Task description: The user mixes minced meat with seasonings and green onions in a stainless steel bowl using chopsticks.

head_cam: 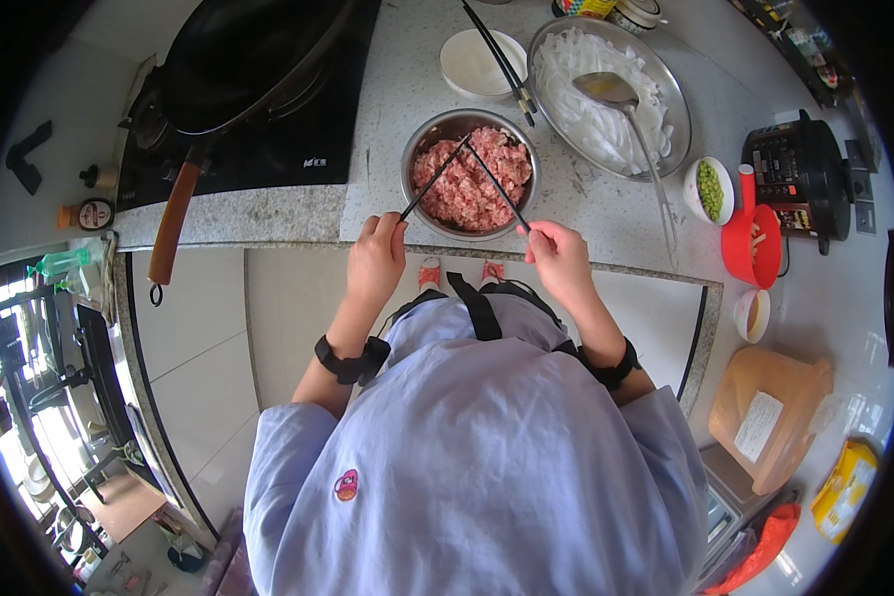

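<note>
A steel bowl [408,195] of raw minced meat [484,197] stands on the counter before me. My left hand [378,249] grips one dark chopstick [432,182] at the bowl's near left. In my right hand [559,253] is the other chopstick [501,186], held at the near right. Both tips rest in the meat and come together near the bowl's far side, so the sticks form an upside-down V. Behind the bowl sits a white bowl [473,68], with a second pair of chopsticks [501,63] lying across its right rim.
An oval metal tray [682,141] of white noodle-like strips, with a metal spoon [607,88], lies back right. A wok [246,59] stands on the black cooktop [309,141], its wooden handle [173,223] jutting past the counter edge. Rightward are a bowl of chopped greens [709,192] and a red pan [749,249].
</note>
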Demonstrator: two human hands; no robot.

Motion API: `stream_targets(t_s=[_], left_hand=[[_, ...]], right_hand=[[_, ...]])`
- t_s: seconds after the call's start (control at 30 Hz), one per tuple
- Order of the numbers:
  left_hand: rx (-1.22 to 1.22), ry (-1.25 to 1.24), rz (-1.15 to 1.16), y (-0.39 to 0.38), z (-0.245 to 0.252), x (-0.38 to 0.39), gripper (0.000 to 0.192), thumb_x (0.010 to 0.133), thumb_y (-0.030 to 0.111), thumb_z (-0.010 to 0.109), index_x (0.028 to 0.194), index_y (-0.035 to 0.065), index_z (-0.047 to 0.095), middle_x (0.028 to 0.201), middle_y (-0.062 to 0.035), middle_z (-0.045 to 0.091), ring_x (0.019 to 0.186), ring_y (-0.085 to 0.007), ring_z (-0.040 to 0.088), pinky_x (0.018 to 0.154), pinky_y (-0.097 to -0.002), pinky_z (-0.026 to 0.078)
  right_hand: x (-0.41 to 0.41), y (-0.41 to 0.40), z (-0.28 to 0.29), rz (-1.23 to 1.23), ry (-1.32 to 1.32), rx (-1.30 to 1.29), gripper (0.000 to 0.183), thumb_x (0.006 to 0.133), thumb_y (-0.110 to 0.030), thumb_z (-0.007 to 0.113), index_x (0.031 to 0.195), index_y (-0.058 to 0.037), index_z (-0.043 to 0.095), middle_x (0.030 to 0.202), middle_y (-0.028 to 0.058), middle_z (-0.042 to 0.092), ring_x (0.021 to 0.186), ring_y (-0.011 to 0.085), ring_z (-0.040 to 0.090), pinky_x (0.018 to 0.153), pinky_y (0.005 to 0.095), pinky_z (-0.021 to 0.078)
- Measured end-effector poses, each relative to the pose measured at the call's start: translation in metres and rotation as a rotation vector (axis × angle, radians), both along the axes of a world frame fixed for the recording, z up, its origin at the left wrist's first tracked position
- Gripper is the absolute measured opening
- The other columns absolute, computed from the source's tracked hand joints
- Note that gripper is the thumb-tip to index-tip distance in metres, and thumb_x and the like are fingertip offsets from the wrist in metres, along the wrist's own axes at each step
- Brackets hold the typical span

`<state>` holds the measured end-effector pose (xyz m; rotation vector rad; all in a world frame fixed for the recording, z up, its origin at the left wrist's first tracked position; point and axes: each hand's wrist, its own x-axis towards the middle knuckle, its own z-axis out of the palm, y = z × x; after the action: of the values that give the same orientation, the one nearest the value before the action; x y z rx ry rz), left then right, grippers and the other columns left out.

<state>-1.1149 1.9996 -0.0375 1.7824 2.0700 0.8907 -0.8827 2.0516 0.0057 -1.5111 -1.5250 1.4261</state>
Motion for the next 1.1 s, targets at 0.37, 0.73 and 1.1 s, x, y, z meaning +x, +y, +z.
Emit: stream_targets(t_s=[0.37,0.73,1.1], left_hand=[[-0.046,0.044,-0.001,-0.001,0.008,-0.002,0.009,0.083,0.010,0.053,0.088,0.0029,0.055,0.074,-0.0157,0.054,0.062,-0.0365,0.054,0.052,-0.0410,0.043],[-0.017,0.089,-0.018,-0.009,0.007,0.010,0.010,0.084,0.015,0.051,0.087,0.0064,0.053,0.074,-0.0145,0.053,0.058,-0.0361,0.055,0.048,-0.0429,0.045],[-0.032,0.009,-0.124,-0.014,0.033,0.031,0.009,0.082,0.010,0.053,0.089,0.0047,0.056,0.074,-0.0155,0.054,0.062,-0.0360,0.054,0.052,-0.0419,0.044]], right_hand=[[-0.001,-0.007,-0.005,-0.028,-0.204,0.250,0.012,0.078,-0.006,0.055,0.087,0.0016,0.059,0.060,0.0134,0.058,0.049,0.0201,0.058,0.049,0.0293,0.0440],[-0.003,-0.009,-0.002,-0.055,-0.349,0.452,0.013,0.074,-0.005,0.058,0.088,-0.0046,0.060,0.071,0.0109,0.058,0.060,0.0268,0.058,0.055,0.0347,0.0451],[-0.004,-0.006,0.008,-0.040,-0.735,0.858,0.022,0.068,-0.003,0.061,0.086,-0.0130,0.064,0.072,0.0047,0.050,0.066,0.0239,0.053,0.059,0.0350,0.0424]])
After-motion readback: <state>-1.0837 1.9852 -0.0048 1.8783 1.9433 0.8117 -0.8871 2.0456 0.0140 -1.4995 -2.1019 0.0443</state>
